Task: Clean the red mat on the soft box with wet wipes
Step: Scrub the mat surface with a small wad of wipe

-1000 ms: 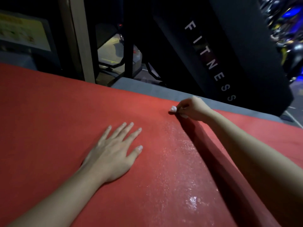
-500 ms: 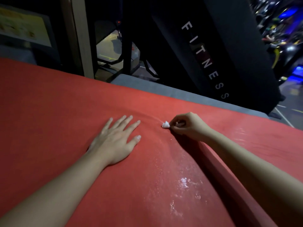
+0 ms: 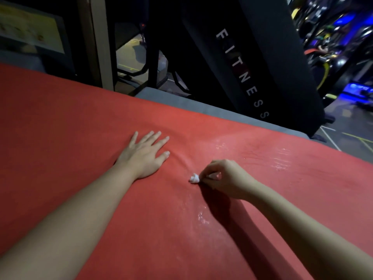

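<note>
One wipe (image 3: 194, 178), two hands, one red mat (image 3: 60, 126).

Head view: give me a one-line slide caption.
Left hand flat on the red mat while the right hand presses a small balled wet wipe onto it, beside wet streaks.

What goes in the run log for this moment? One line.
step: wiping | right hand: pinching wet wipe on red mat | left hand: flat on mat | wet streaks visible
</note>
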### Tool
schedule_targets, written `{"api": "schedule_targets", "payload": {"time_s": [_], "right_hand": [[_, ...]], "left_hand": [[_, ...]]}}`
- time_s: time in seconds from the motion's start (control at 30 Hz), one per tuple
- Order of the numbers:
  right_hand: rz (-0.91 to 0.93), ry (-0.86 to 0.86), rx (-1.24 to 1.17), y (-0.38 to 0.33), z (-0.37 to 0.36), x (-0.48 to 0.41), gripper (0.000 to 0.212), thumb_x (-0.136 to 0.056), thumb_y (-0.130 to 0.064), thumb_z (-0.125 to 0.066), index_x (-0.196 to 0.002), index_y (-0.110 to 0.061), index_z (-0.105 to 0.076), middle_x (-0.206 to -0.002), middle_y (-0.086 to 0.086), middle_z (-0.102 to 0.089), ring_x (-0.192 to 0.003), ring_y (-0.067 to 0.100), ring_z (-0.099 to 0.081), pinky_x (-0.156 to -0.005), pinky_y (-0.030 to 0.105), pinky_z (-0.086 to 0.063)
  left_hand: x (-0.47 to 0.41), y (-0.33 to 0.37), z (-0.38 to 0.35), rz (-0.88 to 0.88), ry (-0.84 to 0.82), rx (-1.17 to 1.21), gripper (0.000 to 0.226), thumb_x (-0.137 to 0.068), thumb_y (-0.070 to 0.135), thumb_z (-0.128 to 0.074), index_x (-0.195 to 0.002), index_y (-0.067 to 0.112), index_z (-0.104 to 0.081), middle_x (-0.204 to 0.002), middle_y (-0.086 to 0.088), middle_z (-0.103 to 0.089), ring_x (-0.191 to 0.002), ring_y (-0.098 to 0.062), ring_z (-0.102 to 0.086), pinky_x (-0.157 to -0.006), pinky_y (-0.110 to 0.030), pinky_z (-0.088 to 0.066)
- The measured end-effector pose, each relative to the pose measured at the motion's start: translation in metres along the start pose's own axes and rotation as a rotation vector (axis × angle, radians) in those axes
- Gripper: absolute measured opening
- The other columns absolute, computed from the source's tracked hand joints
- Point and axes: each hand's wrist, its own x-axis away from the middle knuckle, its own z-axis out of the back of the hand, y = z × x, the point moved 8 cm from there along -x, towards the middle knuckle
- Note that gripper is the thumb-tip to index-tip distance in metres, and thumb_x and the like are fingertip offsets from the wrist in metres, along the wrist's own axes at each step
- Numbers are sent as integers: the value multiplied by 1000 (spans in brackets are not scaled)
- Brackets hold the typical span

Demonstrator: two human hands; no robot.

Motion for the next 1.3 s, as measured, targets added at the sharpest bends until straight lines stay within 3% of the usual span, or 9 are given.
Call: {"api": "schedule_targets", "payload": {"time_s": [0.2,0.33,0.43,0.53,0.67,0.77,0.97,1.17,1.3], "right_hand": [[-154,228,35,-3,2,7,18,-79,-17,-66,-89,-27,-77,-89,3,-67,-85,28,-64,-77,41,-51],[-162,143,54,-26,-8,38,17,-82,-20,-66,-92,-28,-77,-95,0,-68,-90,26,-65,-79,37,-51],[-164,2,18,-46,-20,76,18,-81,-20,-66,-92,-25,-78,-85,0,-73,-72,12,-63,-67,23,-48],[-156,64,-74,-59,-23,101,13,-82,-23,-68,-89,-23,-79,-79,1,-74,-66,8,-63,-59,18,-43],[-170,287,-99,-55,-20,107,21,-81,-36,-67,-87,-19,-78,-84,9,-70,-77,22,-63,-65,27,-40],[-167,365,-93,-60,-28,116,12,-81,-19,-69,-87,-23,-79,-84,8,-65,-78,27,-63,-70,33,-45],[-127,-9,-169,-88,-48,149,13,-77,-19,-70,-85,-24,-79,-68,2,-71,-58,6,-62,-58,25,-49],[-120,283,-61,-100,-44,160,15,-82,-18,-68,-92,-20,-78,-89,5,-74,-81,19,-66,-65,23,-43],[-126,113,-94,-109,-52,179,20,-77,-12,-67,-90,-23,-78,-86,0,-75,-80,15,-68,-68,25,-50]], "left_hand": [[30,39,34,-112,153,-365,58,-106,45,-23,-162,28,-22,-168,-4,-23,-155,-24,-20,-123,-55,-11],[72,44,39,49,-10,-284,60,-102,44,-39,-159,28,-29,-162,-5,-35,-148,-27,-35,-117,-49,-31],[100,50,46,119,-97,-144,52,-101,45,-43,-148,24,-45,-147,-7,-52,-136,-29,-50,-104,-43,-45],[136,72,35,119,-118,-102,56,-103,48,-40,-153,23,-39,-151,-11,-44,-140,-32,-42,-110,-47,-39],[152,83,16,100,-159,-45,58,-107,46,-32,-161,29,-22,-169,-12,-14,-155,-31,-15,-122,-56,-19],[159,80,23,64,-77,-55,55,-106,46,-35,-158,29,-32,-163,-10,-29,-150,-29,-28,-120,-51,-28],[182,65,22,57,-16,-69,55,-105,48,-38,-155,23,-39,-149,-13,-40,-137,-32,-40,-111,-45,-38],[210,55,18,35,-53,-57,59,-106,53,-31,-160,28,-29,-161,-11,-29,-148,-30,-28,-122,-49,-22],[225,58,14,42,-111,-16,60,-107,52,-27,-163,29,-20,-169,-9,-15,-156,-26,-11,-126,-52,-11]]}}
